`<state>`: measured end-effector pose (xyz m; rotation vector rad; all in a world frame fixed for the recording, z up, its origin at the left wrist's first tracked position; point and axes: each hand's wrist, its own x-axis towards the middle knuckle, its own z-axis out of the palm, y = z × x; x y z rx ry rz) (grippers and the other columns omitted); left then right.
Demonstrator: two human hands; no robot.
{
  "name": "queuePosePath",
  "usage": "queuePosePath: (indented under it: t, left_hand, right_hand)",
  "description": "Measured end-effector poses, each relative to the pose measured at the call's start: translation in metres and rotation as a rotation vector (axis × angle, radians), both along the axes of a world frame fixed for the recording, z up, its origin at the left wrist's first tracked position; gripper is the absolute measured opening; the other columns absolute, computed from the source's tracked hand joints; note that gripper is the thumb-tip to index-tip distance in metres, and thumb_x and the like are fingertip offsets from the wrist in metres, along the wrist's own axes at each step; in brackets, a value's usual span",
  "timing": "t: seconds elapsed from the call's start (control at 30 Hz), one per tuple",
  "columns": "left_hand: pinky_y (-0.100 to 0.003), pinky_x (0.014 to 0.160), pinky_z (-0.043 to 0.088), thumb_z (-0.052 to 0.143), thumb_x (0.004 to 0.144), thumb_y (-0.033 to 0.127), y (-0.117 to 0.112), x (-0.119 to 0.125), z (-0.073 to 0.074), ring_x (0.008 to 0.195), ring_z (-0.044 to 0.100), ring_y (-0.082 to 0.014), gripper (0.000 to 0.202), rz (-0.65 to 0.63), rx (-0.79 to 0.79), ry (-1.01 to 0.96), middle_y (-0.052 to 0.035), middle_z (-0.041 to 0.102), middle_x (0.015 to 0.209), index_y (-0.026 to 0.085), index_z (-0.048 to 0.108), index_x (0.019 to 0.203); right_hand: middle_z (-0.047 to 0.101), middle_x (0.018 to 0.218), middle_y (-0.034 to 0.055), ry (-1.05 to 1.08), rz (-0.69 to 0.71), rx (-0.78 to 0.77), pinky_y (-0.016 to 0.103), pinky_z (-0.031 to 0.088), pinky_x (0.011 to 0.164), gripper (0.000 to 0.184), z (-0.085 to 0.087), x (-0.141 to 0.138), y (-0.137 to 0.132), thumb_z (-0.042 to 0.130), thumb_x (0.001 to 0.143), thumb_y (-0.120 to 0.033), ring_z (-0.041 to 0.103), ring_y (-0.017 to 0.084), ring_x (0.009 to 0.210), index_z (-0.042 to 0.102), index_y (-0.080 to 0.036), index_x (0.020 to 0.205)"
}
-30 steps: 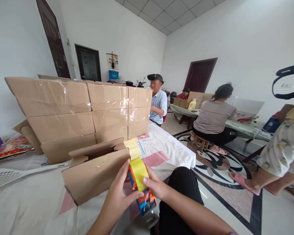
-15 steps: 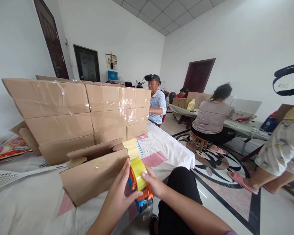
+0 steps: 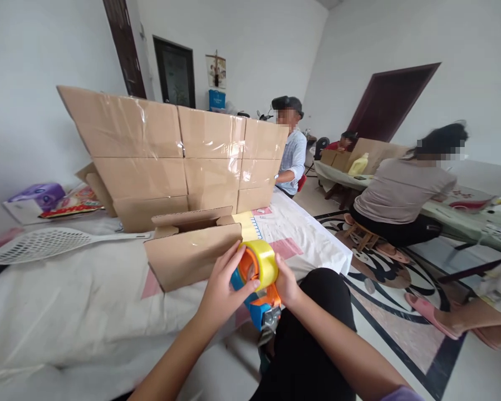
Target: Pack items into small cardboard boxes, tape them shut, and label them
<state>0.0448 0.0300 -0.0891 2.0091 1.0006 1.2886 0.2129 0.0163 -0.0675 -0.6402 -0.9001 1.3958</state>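
Between my hands is a tape dispenser [image 3: 259, 305], blue and orange, with a roll of yellow tape [image 3: 268, 264] on it. My left hand [image 3: 225, 284] grips the roll from the left, its thumb across the near face and its fingers along the top. My right hand [image 3: 287, 283] closes on the right side of the roll and the orange frame; part of its fingers is hidden behind the dispenser. Just beyond my left fingertips stands an open cardboard box [image 3: 196, 253], its flaps up.
Stacked taped cartons [image 3: 146, 131] form a wall behind the box. A white perforated scoop [image 3: 58, 245] and a purple packet [image 3: 39, 195] lie at left on the cloth-covered table [image 3: 87, 312]. A person [image 3: 294, 156] sits past the cartons; another person [image 3: 401, 184] sits at right.
The view has swung left and down. The dispenser has turned in my hands, so the orange core of the yellow roll now shows. Both hands keep hold of it.
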Motion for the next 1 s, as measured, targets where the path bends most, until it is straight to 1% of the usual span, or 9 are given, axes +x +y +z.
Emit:
queuePosePath:
  t: [0.07,0.17,0.33,0.43,0.57,0.7,0.83,0.93,1.0]
  left_hand:
    - [-0.05,0.118,0.042,0.071,0.087,0.042,-0.002,0.001,0.003,0.145,0.044,-0.032,0.067,-0.003,-0.011,-0.018,-0.0087,0.047,0.156,0.031,0.049,0.149]
    - [-0.046,0.114,0.047,0.071,0.086,0.039,-0.003,0.0,0.005,0.137,0.051,-0.0297,0.064,-0.023,-0.026,-0.031,-0.0087,0.052,0.147,0.03,0.051,0.146]
    - [-0.045,0.111,0.049,0.07,0.086,0.034,-0.005,-0.004,0.009,0.133,0.055,-0.0282,0.062,-0.039,-0.001,-0.023,-0.0093,0.054,0.141,0.029,0.05,0.144]
    - [-0.045,0.112,0.048,0.068,0.086,0.029,-0.006,-0.006,0.011,0.135,0.054,-0.0285,0.058,-0.056,0.04,-0.003,-0.0108,0.054,0.145,0.026,0.051,0.142]
    - [-0.044,0.111,0.048,0.064,0.091,0.032,-0.007,-0.008,0.011,0.131,0.058,-0.028,0.036,-0.027,0.048,0.014,-0.0104,0.057,0.146,0.024,0.06,0.126]
    - [-0.042,0.106,0.05,0.055,0.097,0.034,-0.007,-0.006,0.008,0.123,0.063,-0.0259,0.024,-0.005,-0.005,0.017,-0.009,0.066,0.132,0.024,0.066,0.116]
    - [-0.039,0.099,0.053,0.059,0.095,0.037,-0.008,-0.002,0.004,0.114,0.064,-0.0247,0.024,0.046,-0.008,0.014,-0.0084,0.064,0.119,0.024,0.067,0.113]
    - [-0.038,0.095,0.053,0.059,0.095,0.038,-0.011,-0.001,0.004,0.108,0.064,-0.0235,0.024,0.049,-0.019,0.013,-0.0071,0.064,0.112,0.024,0.066,0.113]
    - [-0.037,0.092,0.052,0.057,0.095,0.038,-0.013,0.0,0.006,0.104,0.064,-0.0227,0.022,0.06,-0.029,0.022,-0.0061,0.065,0.107,0.024,0.066,0.109]
  right_hand:
    - [0.076,0.085,0.0058,-0.052,0.0,0.037,0.035,0.057,0.084,0.043,-0.001,0.003,0.001,0.071,0.084,-0.06,0.072,0.023,0.078,0.076,-0.019,0.094]
    - [0.074,0.08,0.0068,-0.165,0.008,0.095,0.035,0.057,0.077,0.046,0.0,0.007,0.0,0.068,0.085,-0.063,0.071,0.023,0.075,0.074,-0.018,0.089]
    - [0.071,0.082,0.0122,-0.29,0.048,0.062,0.045,0.057,0.081,0.057,0.011,0.003,-0.005,0.063,0.078,-0.075,0.071,0.033,0.091,0.07,-0.019,0.083]
    - [0.071,0.082,0.0129,-0.324,0.015,0.028,0.048,0.057,0.079,0.062,0.015,0.001,-0.005,0.062,0.072,-0.081,0.069,0.036,0.095,0.069,-0.021,0.086]
    - [0.072,0.086,0.0119,-0.322,0.019,0.028,0.046,0.057,0.078,0.064,0.014,0.002,-0.003,0.062,0.071,-0.082,0.069,0.034,0.095,0.068,-0.022,0.093]
    - [0.072,0.085,0.0096,-0.319,0.085,0.057,0.043,0.057,0.078,0.059,0.011,0.0,0.001,0.064,0.077,-0.076,0.071,0.031,0.092,0.066,-0.021,0.098]
    - [0.071,0.077,0.0054,-0.326,-0.049,0.016,0.038,0.057,0.075,0.047,0.01,0.0,0.005,0.068,0.085,-0.065,0.071,0.026,0.081,0.064,-0.022,0.103]
    - [0.068,0.071,0.0041,-0.299,-0.121,-0.033,0.037,0.056,0.066,0.046,0.011,0.003,0.009,0.066,0.086,-0.066,0.069,0.023,0.069,0.063,-0.022,0.099]
    - [0.067,0.069,0.0039,-0.285,-0.155,-0.058,0.036,0.055,0.061,0.046,0.011,0.008,0.014,0.066,0.086,-0.067,0.067,0.022,0.063,0.062,-0.022,0.095]
